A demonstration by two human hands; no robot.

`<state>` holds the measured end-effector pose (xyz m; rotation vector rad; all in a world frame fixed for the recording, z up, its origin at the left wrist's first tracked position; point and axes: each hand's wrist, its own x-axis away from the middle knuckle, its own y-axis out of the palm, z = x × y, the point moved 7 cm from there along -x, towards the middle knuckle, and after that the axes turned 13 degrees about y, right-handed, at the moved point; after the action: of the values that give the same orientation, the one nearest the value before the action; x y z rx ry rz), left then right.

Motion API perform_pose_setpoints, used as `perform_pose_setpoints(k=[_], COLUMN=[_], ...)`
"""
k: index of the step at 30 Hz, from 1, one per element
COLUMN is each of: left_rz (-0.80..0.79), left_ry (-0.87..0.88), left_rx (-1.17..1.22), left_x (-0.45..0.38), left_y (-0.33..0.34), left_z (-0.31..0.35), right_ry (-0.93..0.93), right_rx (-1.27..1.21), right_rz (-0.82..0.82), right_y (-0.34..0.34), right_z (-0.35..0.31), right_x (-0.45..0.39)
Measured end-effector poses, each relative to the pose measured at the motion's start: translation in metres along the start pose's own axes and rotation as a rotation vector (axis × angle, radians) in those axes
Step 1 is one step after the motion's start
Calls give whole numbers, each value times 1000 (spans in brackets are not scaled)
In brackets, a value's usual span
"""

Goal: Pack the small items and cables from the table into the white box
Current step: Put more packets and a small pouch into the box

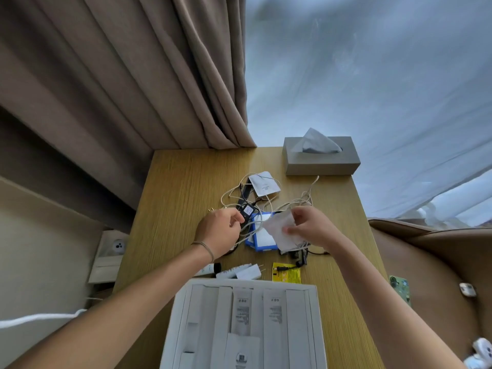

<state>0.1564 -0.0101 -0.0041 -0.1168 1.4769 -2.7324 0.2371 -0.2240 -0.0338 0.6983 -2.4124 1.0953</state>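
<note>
The white box lies open at the table's near edge, with white packets inside. My right hand pinches a crumpled white pouch above a blue-framed white pad. My left hand has its fingers curled around pale cables next to a small black adapter. The cables loop across the table's middle, over a flat white packet. Near the box lie a white plug, a white tube, a yellow leaflet and a black cable.
A grey tissue box stands at the wooden table's far right corner. Beige curtains hang behind on the left, sheer ones on the right. A brown armchair with small devices on it is at the right. A wall socket is at the left.
</note>
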Motion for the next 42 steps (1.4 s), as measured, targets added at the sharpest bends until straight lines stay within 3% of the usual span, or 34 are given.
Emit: perform_pose_setpoints(k=[4, 9, 19, 26, 30, 34, 42], left_rz=[-21, -71, -268, -361, -320, -261, -94], left_ry=[5, 52, 34, -68, -71, 36, 31], left_rx=[-37, -95, -202, -293, -355, -443, -289], left_x=[-39, -98, -172, -188, -198, -206, -202], left_y=[11, 34, 99, 122, 127, 126, 84], left_z=[-6, -3, 5, -6, -14, -10, -7], right_ry=[173, 317, 388, 396, 411, 415, 397], right_rx=[-698, -1119, -1232, -1253, -1256, -1258, -1236], right_rz=[-92, -67, -46, -44, -48, -60, -151], right_y=[-7, -3, 9, 10, 9, 9, 11], right_z=[13, 25, 44, 56, 62, 67, 57], right_x=[-7, -19, -29, -28, -23, -19, -1])
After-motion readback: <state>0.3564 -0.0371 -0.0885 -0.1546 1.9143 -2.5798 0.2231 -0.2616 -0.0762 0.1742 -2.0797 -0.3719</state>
